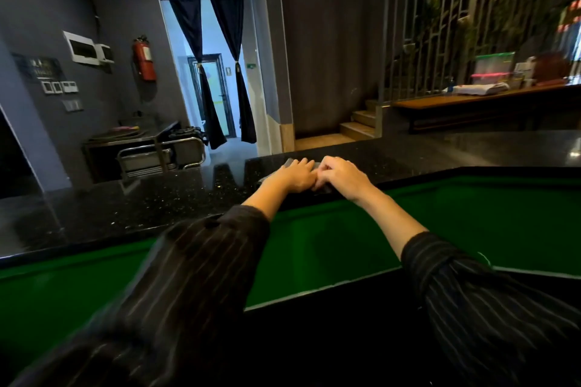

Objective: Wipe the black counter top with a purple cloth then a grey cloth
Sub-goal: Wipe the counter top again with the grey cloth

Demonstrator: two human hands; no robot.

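Left hand (pixel 295 178) flat, fingers straight, pressing a folded grey cloth (pixel 288 163) onto the glossy black speckled stone counter top (pixel 157 198). Right hand (pixel 343 178) touches it, fingers curled over the cloth; cannot tell if gripping.

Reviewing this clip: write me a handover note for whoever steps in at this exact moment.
Left hand: flat, fingers straight, pressing the grey cloth onto the glossy black speckled counter top.
Right hand: fingers curled on the same cloth, beside the left hand; a pinch cannot be confirmed.
Purple cloth: not in view.
Done: the purple pass is probably finished, but this is unconfirmed.
Left: wipe the counter top with the grey cloth.
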